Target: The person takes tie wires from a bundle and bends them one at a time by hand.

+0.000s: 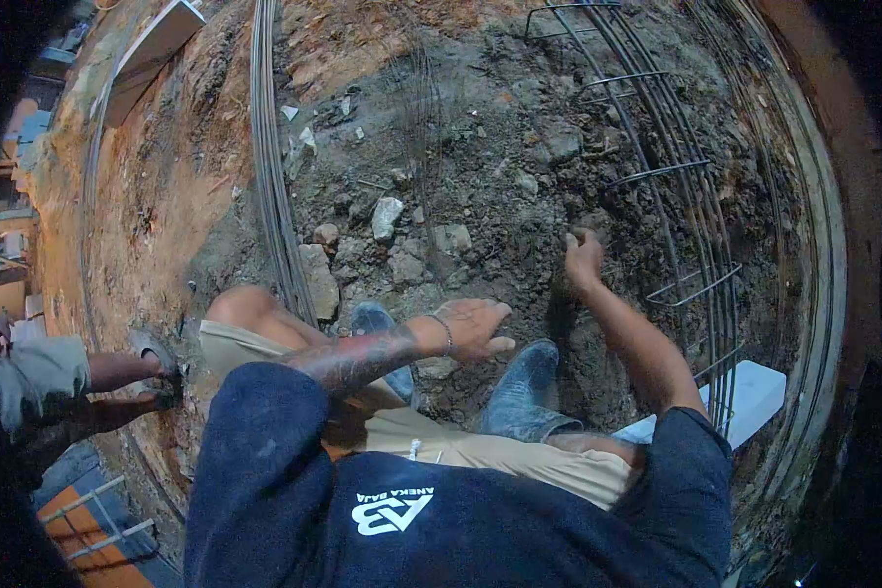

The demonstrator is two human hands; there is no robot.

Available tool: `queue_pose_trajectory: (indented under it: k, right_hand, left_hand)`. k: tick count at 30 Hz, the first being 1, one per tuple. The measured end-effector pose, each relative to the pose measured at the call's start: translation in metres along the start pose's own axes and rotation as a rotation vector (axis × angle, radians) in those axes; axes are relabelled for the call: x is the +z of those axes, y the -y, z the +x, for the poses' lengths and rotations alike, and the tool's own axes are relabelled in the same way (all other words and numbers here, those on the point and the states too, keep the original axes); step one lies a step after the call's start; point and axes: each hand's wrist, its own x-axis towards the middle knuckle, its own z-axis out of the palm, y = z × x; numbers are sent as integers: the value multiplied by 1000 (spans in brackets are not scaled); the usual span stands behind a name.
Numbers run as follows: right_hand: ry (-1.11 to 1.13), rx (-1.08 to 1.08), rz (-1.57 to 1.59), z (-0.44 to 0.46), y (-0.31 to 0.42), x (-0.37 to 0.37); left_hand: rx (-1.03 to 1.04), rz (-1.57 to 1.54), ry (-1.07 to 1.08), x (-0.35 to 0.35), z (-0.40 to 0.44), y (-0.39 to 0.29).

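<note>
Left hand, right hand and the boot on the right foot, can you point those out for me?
Left hand (472,327): head view, on the back of the hand.
Right hand (584,259): head view, on the middle of the hand.
Right boot (526,387): head view, on its upper surface.

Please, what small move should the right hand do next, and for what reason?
Perhaps shift the right hand slightly rightward, to the rebar cage. The hand is low over the soil, with fingers bent, and the cage lies just to its right. Whether it holds anything is unclear, so a slow move seems wiser.
</note>
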Motion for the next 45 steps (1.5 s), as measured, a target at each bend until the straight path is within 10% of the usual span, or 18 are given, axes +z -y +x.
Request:
queue_pose_trajectory:
  k: [5,11,17,23,35,40,45]
  right_hand:
    - [-147,-18,-380,-35,34,3]
    - [384,-501,-154,-58,104,52]
    - [152,-646,-326,0,126,120]
    - [368,-563,-382,35,134,141]
    - [416,-267,681,-16,221,35]
    - [500,-225,916,-85,253,-25]
    - [1153,13,1235,-110,254,-75]
  left_hand:
    - [30,67,60,-1,-13,-6]
    - [102,147,136,3,-39,-11]
    - [88,221,-38,1,-48,6]
    - [98,265,-89,-5,-55,19]
    - [-193,287,-450,-110,-30,13]
    - [-165,-567,-921,-166,5,43]
    - [152,-1384,-708,-193,-13,-22]
